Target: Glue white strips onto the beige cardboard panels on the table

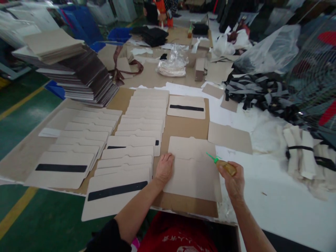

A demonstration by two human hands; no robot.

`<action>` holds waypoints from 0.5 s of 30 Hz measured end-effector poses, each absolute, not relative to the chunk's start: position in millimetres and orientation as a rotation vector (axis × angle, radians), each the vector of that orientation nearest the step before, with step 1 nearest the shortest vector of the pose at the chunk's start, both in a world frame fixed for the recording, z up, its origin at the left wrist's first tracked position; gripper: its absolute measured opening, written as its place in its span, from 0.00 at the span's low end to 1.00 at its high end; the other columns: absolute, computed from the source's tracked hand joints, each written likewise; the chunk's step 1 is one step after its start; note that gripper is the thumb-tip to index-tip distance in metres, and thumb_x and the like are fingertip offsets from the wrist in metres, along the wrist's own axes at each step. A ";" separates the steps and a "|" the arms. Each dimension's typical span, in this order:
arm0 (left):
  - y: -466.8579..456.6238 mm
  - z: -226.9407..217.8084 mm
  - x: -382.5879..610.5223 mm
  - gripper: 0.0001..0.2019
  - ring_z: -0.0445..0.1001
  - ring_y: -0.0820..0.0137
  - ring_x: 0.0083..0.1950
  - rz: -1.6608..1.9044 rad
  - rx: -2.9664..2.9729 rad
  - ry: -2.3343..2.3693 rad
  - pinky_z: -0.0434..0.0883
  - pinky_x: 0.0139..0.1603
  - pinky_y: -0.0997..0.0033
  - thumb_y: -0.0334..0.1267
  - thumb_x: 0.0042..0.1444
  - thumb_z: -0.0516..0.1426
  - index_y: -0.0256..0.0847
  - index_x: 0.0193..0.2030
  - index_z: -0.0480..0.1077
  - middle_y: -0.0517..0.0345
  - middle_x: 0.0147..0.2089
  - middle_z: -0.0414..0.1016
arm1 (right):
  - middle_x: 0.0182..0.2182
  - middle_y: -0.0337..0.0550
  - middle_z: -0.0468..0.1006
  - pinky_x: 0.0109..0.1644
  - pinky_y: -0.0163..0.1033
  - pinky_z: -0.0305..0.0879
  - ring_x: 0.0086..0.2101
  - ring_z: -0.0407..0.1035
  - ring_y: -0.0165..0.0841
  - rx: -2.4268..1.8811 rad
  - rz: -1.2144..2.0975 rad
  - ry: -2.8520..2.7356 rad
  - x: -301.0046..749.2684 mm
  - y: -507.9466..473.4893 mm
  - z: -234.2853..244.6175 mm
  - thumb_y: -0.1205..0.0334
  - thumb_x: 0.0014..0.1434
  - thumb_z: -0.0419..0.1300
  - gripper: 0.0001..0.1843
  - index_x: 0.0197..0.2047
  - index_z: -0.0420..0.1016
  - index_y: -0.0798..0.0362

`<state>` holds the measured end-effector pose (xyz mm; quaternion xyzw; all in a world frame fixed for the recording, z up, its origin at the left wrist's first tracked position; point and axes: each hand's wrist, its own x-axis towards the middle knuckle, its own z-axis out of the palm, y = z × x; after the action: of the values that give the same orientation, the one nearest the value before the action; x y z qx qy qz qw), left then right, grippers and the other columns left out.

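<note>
My right hand [234,181] is wrapped round a small squeeze bottle [226,167] of yellowish-brown content, probably glue. Its thin green nozzle [212,156] points left, over the right side of a beige cardboard panel [193,178]. A second panel of the same kind [190,147], with a small notch in its top edge, shows just behind the first. My left hand [165,168] rests at the left edge of these panels, fingers stretched out and holding nothing. Left of that hand lies a row of overlapping panels, the nearest one [115,203] bearing a black strip [118,190].
Another row of overlapping panels [65,178] lies farther left. A tall stack of boards [86,77] leans at the back left. Plain grey card [229,137], black-and-grey strips [257,89] and tied cloth bundles [301,150] lie to the right, near a fan [315,77]. Another person's hand [162,17] shows far back.
</note>
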<state>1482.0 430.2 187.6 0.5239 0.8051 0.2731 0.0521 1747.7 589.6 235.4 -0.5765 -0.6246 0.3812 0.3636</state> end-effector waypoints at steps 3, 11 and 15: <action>428.3 177.9 1478.1 0.15 0.69 0.60 0.51 0.859 1.578 2.469 0.73 0.58 0.57 0.23 0.60 0.51 0.39 0.47 0.74 0.50 0.50 0.75 | 0.44 0.44 0.69 0.49 0.49 0.66 0.43 0.67 0.39 -1.470 0.875 -1.747 1740.5 597.9 234.9 0.43 0.48 0.68 0.28 0.46 0.73 0.51; 419.2 172.3 1478.8 0.20 0.69 0.62 0.53 0.958 1.548 2.481 0.73 0.59 0.57 0.19 0.56 0.51 0.40 0.49 0.74 0.51 0.50 0.75 | 0.43 0.45 0.69 0.50 0.50 0.66 0.43 0.67 0.41 -1.355 0.714 -1.987 1729.7 614.5 238.6 0.45 0.52 0.64 0.21 0.44 0.72 0.49; 419.6 171.8 1480.2 0.20 0.69 0.61 0.54 0.966 1.536 2.487 0.73 0.59 0.57 0.19 0.54 0.52 0.40 0.49 0.74 0.52 0.51 0.75 | 0.43 0.46 0.69 0.51 0.50 0.66 0.44 0.66 0.42 -1.323 0.645 -2.094 1729.9 621.9 243.6 0.47 0.54 0.62 0.19 0.45 0.72 0.49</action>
<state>1480.2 419.6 171.8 0.4986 0.8075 0.3136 0.0318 1729.9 621.9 243.6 -0.4951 -0.7838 0.2413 0.2870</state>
